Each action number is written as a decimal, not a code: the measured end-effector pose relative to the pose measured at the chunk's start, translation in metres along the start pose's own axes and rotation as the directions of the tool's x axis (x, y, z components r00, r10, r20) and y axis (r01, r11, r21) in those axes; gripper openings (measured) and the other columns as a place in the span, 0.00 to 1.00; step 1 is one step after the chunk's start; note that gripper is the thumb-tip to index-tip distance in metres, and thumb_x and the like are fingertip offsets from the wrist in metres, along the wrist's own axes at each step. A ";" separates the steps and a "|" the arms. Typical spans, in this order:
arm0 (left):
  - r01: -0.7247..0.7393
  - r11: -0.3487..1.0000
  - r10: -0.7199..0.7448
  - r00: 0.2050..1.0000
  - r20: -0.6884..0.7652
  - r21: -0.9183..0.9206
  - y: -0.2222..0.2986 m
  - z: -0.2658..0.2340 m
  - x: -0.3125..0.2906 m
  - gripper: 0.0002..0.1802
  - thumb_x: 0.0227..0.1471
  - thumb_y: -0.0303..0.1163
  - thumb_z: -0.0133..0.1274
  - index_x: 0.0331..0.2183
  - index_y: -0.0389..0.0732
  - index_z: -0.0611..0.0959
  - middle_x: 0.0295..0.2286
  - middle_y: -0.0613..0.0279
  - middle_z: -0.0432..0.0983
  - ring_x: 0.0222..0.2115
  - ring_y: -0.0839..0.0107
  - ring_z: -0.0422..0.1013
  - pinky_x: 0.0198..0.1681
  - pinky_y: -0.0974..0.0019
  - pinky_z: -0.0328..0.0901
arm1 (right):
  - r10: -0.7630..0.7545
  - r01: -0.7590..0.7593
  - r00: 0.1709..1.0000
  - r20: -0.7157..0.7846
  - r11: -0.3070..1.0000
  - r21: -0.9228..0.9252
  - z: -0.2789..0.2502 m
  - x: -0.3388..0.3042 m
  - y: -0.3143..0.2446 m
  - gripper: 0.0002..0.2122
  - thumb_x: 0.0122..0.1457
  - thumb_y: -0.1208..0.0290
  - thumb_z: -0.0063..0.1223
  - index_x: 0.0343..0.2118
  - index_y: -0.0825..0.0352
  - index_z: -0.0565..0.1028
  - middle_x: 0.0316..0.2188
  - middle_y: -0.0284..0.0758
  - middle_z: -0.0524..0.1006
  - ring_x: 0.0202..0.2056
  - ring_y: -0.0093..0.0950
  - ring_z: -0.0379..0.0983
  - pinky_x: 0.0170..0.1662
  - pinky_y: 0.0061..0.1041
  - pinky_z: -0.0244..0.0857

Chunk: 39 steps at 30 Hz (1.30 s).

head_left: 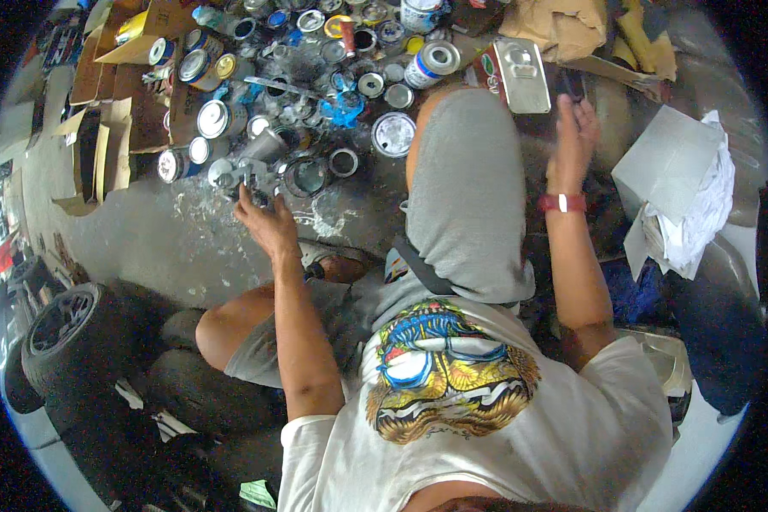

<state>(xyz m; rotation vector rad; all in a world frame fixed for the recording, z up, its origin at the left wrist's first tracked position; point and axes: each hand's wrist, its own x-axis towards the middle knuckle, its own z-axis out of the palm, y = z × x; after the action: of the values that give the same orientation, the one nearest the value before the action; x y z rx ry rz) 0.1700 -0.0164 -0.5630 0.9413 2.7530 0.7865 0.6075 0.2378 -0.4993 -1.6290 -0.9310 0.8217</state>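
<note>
My left hand (267,224) is closed around the near end of a metallic spray gun (249,177), whose grey cup (265,145) tilts up and away. Just right of it stands an open can (305,177) with greyish contents, and a smaller round tin (343,162) is beside that. On the other side of my raised knee, my right hand (573,141) points away from me, blurred by motion. A narrow dark thing (571,83) shows at its fingertips; whether the hand grips it I cannot make out. A silver rectangular can (521,75) is to that hand's left.
Several paint cans (213,119) and tins crowd the floor ahead, with a white-lidded can (393,134) near my knee. Cardboard boxes (115,128) stand at the left. A box with white paper (691,183) is at the right. A tyre (64,324) lies at the lower left.
</note>
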 end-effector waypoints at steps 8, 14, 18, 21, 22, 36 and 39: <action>0.508 0.393 -0.279 0.860 0.427 -0.766 -0.008 -0.005 0.012 0.43 0.55 0.29 0.65 0.67 0.41 0.63 0.53 0.56 0.70 0.47 0.67 0.71 0.49 0.60 0.69 | -0.115 0.123 0.992 0.054 0.778 -0.616 0.048 0.031 0.155 0.53 0.44 0.57 0.80 0.67 0.73 0.55 0.62 0.52 0.65 0.63 0.43 0.64 0.67 0.41 0.57; 0.616 0.328 -0.306 0.787 0.536 -0.716 0.010 -0.013 0.009 0.41 0.58 0.34 0.64 0.66 0.39 0.64 0.48 0.62 0.75 0.40 0.74 0.71 0.43 0.65 0.70 | -0.124 0.128 0.990 0.065 0.990 -0.054 0.075 0.055 0.107 0.54 0.42 0.60 0.82 0.66 0.74 0.54 0.61 0.52 0.66 0.63 0.43 0.65 0.67 0.39 0.57; 0.456 0.424 -0.098 0.882 0.461 -0.782 0.030 -0.011 0.005 0.38 0.58 0.33 0.63 0.66 0.39 0.66 0.54 0.59 0.75 0.48 0.69 0.74 0.43 0.65 0.71 | -0.439 0.479 0.868 0.231 0.864 -0.156 0.069 0.046 0.024 0.53 0.41 0.62 0.82 0.66 0.73 0.56 0.61 0.51 0.67 0.62 0.43 0.65 0.66 0.39 0.59; 0.403 0.488 0.001 0.887 0.462 -0.775 0.044 -0.009 0.004 0.39 0.57 0.33 0.64 0.66 0.40 0.67 0.53 0.58 0.75 0.48 0.68 0.74 0.43 0.66 0.72 | -0.637 0.744 0.663 0.394 0.618 -0.253 0.052 0.032 -0.061 0.51 0.41 0.63 0.81 0.66 0.71 0.58 0.60 0.49 0.68 0.61 0.44 0.66 0.64 0.40 0.62; 0.384 0.506 0.036 0.885 0.464 -0.772 0.049 -0.008 0.004 0.39 0.57 0.33 0.64 0.66 0.40 0.67 0.53 0.57 0.75 0.48 0.68 0.74 0.43 0.66 0.72 | -0.675 0.805 0.586 0.448 0.546 -0.230 0.051 0.026 -0.087 0.50 0.41 0.63 0.81 0.66 0.69 0.59 0.60 0.49 0.68 0.61 0.44 0.67 0.64 0.40 0.62; 0.087 0.673 0.204 0.933 0.297 -0.735 0.097 -0.001 -0.001 0.40 0.51 0.32 0.67 0.63 0.34 0.70 0.54 0.47 0.75 0.54 0.62 0.72 0.59 0.62 0.64 | -0.615 0.998 -0.002 0.789 0.043 0.037 0.079 -0.058 -0.219 0.52 0.33 0.64 0.77 0.69 0.50 0.64 0.56 0.40 0.70 0.59 0.44 0.66 0.65 0.45 0.58; 0.142 0.629 0.194 0.924 0.331 -0.764 0.095 0.000 -0.002 0.40 0.52 0.32 0.67 0.63 0.35 0.70 0.55 0.47 0.75 0.54 0.62 0.72 0.58 0.62 0.65 | -0.595 0.996 -0.081 0.800 -0.066 0.052 0.085 -0.069 -0.218 0.52 0.34 0.63 0.77 0.69 0.47 0.64 0.57 0.39 0.70 0.60 0.44 0.65 0.66 0.45 0.56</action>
<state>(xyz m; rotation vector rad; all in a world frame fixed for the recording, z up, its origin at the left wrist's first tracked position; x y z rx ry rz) 0.2224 0.0465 -0.5145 0.8017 1.7342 1.4459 0.4643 0.2486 -0.3026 -0.5689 -2.6714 -0.1075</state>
